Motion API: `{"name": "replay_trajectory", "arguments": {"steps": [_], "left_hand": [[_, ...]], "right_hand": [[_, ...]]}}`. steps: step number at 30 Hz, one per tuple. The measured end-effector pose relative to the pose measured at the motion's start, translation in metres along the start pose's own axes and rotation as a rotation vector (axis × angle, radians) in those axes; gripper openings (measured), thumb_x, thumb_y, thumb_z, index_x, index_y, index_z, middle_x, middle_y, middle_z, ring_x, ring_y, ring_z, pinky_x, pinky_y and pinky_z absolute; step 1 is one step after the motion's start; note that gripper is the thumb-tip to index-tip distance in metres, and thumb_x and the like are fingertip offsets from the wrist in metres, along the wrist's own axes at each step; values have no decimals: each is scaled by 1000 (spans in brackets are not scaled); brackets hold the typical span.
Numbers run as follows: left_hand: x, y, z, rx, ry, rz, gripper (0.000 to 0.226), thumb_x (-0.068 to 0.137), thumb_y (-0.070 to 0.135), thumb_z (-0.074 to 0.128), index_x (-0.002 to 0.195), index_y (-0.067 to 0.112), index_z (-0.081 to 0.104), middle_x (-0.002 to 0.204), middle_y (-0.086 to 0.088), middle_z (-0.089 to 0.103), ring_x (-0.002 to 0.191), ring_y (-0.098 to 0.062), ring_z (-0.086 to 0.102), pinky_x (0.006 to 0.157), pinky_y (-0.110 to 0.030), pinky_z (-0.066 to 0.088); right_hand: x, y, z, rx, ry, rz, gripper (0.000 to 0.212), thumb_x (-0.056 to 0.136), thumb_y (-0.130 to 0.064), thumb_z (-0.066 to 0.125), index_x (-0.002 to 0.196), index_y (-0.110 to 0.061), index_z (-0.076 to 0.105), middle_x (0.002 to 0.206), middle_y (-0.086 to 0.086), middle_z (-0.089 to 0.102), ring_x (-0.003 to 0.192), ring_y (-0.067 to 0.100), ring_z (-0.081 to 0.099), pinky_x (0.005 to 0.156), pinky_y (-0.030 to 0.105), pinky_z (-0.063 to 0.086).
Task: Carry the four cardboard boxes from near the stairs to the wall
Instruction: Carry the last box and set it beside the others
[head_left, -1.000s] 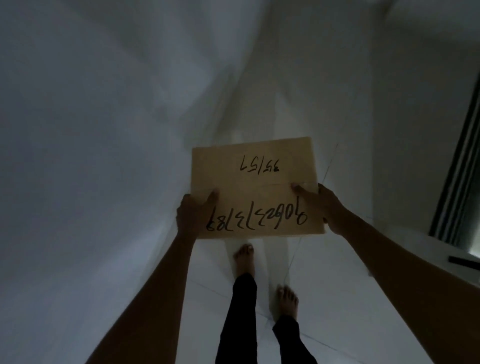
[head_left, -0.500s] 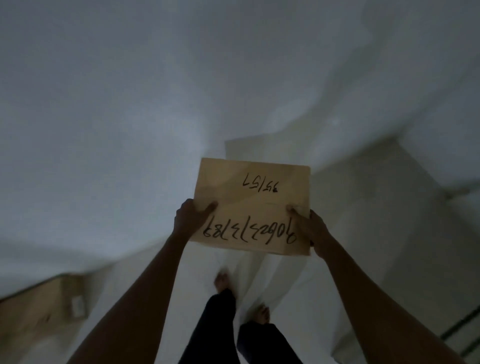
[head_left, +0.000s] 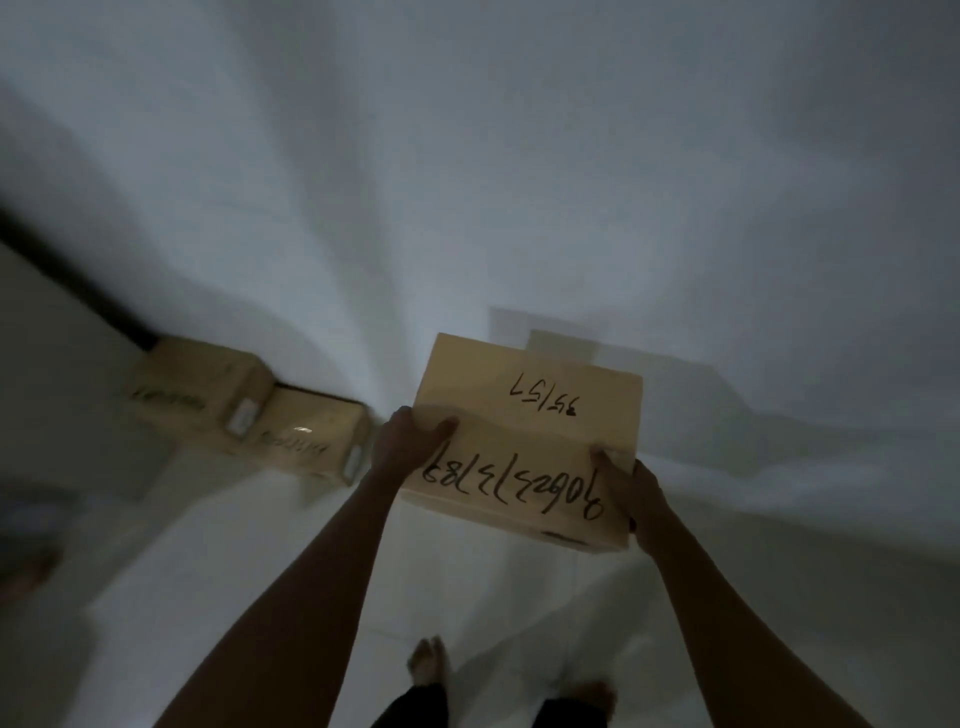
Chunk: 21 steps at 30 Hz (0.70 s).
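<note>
I hold a tan cardboard box (head_left: 527, 415) with black handwritten numbers on its top, out in front of me above the floor. My left hand (head_left: 408, 447) grips its left edge and my right hand (head_left: 631, 493) grips its near right corner. Two more cardboard boxes stand side by side on the floor against the white wall (head_left: 467, 182): one (head_left: 200, 387) further left, one (head_left: 311, 434) just left of my left hand. The picture is dim and blurred.
The floor (head_left: 234, 597) is pale tile. A dark strip (head_left: 67, 275) runs along the wall's base at the left. A dim, blurred shape (head_left: 31, 540) lies at the left edge. My bare feet (head_left: 428, 662) show at the bottom.
The view has swung left and the wall is closer. The two boxes on the floor have come fully into sight. The held box stays in both hands and looks lower and larger.
</note>
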<state>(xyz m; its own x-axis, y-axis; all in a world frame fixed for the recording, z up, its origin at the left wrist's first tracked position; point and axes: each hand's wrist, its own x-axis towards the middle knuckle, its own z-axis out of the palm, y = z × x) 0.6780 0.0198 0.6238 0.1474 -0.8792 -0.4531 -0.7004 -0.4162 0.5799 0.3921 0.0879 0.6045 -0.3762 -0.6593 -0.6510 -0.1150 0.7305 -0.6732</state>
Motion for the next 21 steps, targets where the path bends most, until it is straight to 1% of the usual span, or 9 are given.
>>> {"name": "replay_trajectory", "arguments": {"steps": [1,2,4,6,10,13,17,18,21], "left_hand": [[3,-19,-20,2,25,-16,73,81,61,61,121,0,58,117,-14,66,107,-33,64,79,-34,49],[7,-37,-37,-2,50,-36,74,81,61,61,122,-1,57,120,-15,65,109,-34,63,82,-36,49],[15,-69,-67,-21,77,-90,76,81,61,62,125,-2,55,123,-18,63,112,-36,61,89,-40,49],[26,-99,-94,-43,104,-134,80,79,63,61,127,0,53,126,-18,62,114,-35,60,92,-41,50],[49,-147,-138,-110,137,-216,83,79,63,62,133,1,48,133,-17,57,120,-34,56,96,-42,47],[71,-178,-160,-165,142,-254,84,76,65,64,133,6,47,131,-15,58,118,-33,57,97,-46,50],[113,-216,-184,-251,138,-317,90,66,69,66,133,11,50,130,-11,60,117,-31,59,97,-48,51],[125,-225,-189,-260,140,-331,90,65,69,66,132,12,51,129,-10,62,116,-31,60,97,-48,52],[168,-249,-200,-259,134,-350,78,73,61,70,131,12,54,127,-10,63,114,-30,61,97,-48,52]], "right_hand": [[-4,-8,26,-22,-23,-12,51,79,-62,67,108,-21,58,91,4,66,87,27,64,89,51,55],[-9,-15,51,-33,-48,-24,47,80,-61,67,106,-23,58,90,3,67,86,27,64,89,51,55],[-15,-26,96,-49,-92,-41,43,80,-60,68,104,-26,58,90,2,68,88,27,66,91,53,54],[-18,-37,137,-57,-128,-58,41,81,-59,68,105,-27,56,87,-1,66,87,26,65,92,53,53],[-21,-59,206,-92,-175,-59,43,80,-60,67,106,-29,54,94,2,65,95,29,62,94,51,51],[-11,-70,252,-117,-210,-62,39,81,-60,66,104,-31,55,87,-4,64,94,28,63,94,52,51],[15,-80,312,-157,-233,-36,52,77,-67,66,111,-28,60,94,0,70,91,26,66,90,53,54],[23,-82,327,-171,-246,-30,52,77,-66,65,112,-27,60,94,0,70,89,26,67,90,53,54],[43,-90,373,-198,-266,-19,46,83,-63,60,110,-26,60,90,-2,69,84,22,66,86,49,55]]}}
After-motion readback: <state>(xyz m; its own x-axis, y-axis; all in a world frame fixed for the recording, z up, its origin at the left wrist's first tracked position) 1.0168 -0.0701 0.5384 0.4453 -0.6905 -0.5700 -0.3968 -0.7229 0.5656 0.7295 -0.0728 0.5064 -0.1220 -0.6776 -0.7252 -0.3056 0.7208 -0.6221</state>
